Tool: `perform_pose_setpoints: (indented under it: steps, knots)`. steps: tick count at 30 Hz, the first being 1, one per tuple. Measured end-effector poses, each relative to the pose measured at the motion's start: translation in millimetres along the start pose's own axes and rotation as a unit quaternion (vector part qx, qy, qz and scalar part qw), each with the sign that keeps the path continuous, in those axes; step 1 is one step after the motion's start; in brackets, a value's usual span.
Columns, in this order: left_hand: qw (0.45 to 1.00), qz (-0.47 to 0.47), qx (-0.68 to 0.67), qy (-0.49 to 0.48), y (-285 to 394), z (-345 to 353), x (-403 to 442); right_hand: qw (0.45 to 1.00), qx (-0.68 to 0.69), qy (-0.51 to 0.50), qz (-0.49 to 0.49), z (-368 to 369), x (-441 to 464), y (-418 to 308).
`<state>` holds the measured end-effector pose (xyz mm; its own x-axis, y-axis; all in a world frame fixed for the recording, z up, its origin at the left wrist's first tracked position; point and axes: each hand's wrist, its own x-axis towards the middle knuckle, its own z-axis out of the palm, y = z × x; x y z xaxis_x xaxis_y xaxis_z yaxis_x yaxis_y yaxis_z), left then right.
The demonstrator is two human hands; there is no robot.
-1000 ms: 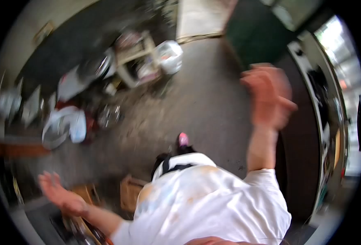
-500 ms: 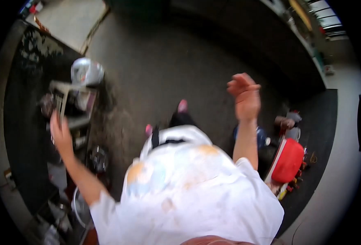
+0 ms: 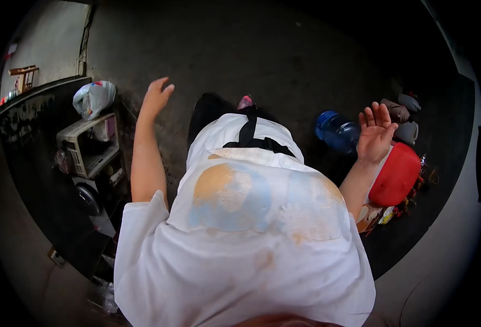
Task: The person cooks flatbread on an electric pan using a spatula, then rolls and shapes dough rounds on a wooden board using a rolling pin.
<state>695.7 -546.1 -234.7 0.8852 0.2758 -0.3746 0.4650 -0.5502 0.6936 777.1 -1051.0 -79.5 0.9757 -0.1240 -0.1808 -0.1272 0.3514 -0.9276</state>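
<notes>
Directly below the camera, a white short-sleeved cloth shirt (image 3: pixel 240 278) with a faded orange-and-blue print covers the person's torso. A black strap (image 3: pixel 247 133) crosses white cloth at the waist, and beyond it the tip of a pink shoe (image 3: pixel 245 102) shows.

To the right, the bare right hand (image 3: pixel 375 143) is open and empty, palm facing up, its fingers slightly apart. In this view it overlaps the gap between a translucent blue ribbed plastic water bottle (image 3: pixel 336 129), lying on its side, and a red rounded object (image 3: pixel 398 175) with a pale edge; whether it touches either, I cannot tell. Small multicoloured items (image 3: pixel 387 215) lie just beside the red object.

To the left, the bare left hand (image 3: pixel 154 99) is raised over the dark grey floor (image 3: pixel 208 49), loosely open with its fingers a little bent, holding nothing visible. Farther left, a white plastic bag (image 3: pixel 94 100) with red marks sits just beside a greyish open-fronted plastic crate (image 3: pixel 78 155). Farthest off, at the upper left, a small brown wooden chair (image 3: pixel 26 76) stands on pale ground.
</notes>
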Motion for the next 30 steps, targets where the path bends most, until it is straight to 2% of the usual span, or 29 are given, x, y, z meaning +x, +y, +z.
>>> perform_pose_setpoints:
  steps: [1, 3, 5, 6, 8, 9, 11, 14, 17, 18, 19, 20, 21, 22, 23, 24, 25, 27, 29, 30]
  knots:
    - [0.996, -0.074, -0.024, -0.043, -2, 10, 8, 1.0, 0.005, -0.002, 0.0, -7, 17, -3]
    - [0.997, -0.074, 0.016, -0.023, -57, 29, 23, 1.0, -0.006, -0.001, -0.002, -10, 47, -4]
    - [0.977, -0.205, 0.001, -0.06, -89, 23, 18, 1.0, -0.026, -0.007, -0.005, 0, 69, -1]
    - [0.972, -0.222, -0.01, -0.072, -153, 30, 13, 0.999, -0.043, 0.008, 0.001, 4, 77, 3]
    - [0.931, -0.34, -0.13, 0.018, -139, 26, -12, 0.998, -0.054, 0.026, 0.01, 9, 103, 10]
    - [0.911, -0.375, -0.168, -0.045, -134, 14, -15, 0.998, -0.049, 0.029, 0.011, 8, 116, 13]
    - [0.895, -0.422, -0.141, -0.036, -156, 16, -10, 0.997, -0.039, 0.068, 0.025, 4, 137, 22]
    - [0.801, -0.573, -0.163, -0.055, -179, 27, 56, 0.995, -0.004, 0.1, 0.014, 15, 163, 18]
    - [0.92, -0.375, -0.03, -0.106, -150, 28, 201, 0.995, 0.004, 0.097, -0.009, 25, 216, 3]
    - [0.985, -0.161, 0.054, -0.003, -157, 43, 261, 0.995, -0.018, 0.093, -0.022, 28, 232, 0]
    - [0.995, -0.007, 0.01, 0.095, -116, 55, 320, 0.994, -0.04, 0.094, -0.03, 28, 253, -2]
    - [0.969, -0.166, -0.181, -0.003, 40, 33, 334, 0.994, -0.035, 0.102, -0.037, 30, 268, -3]
    - [0.975, -0.139, -0.17, -0.022, 93, 30, 368, 0.995, -0.026, 0.093, -0.029, 33, 286, -5]
    - [0.984, -0.044, -0.168, -0.026, 142, 32, 388, 0.996, -0.019, 0.083, -0.02, 35, 305, -7]
    - [0.984, -0.036, -0.171, -0.026, 192, 32, 401, 0.996, -0.032, 0.081, -0.007, 34, 325, -6]
    - [0.98, 0.015, -0.195, -0.048, 239, 33, 409, 0.997, -0.04, 0.069, 0.007, 34, 348, -6]
    - [0.972, 0.064, -0.217, -0.068, 273, 44, 418, 0.997, -0.047, 0.057, 0.022, 30, 374, -8]
    - [0.974, 0.091, -0.188, -0.086, 305, 67, 435, 0.998, -0.024, 0.02, 0.051, 24, 430, -9]
    - [0.985, 0.129, -0.103, -0.055, 310, 105, 451, 0.998, 0.004, -0.004, 0.068, 23, 495, -11]
    - [0.99, 0.11, -0.073, -0.046, 302, 123, 454, 0.996, 0.02, -0.01, 0.088, 24, 524, -12]
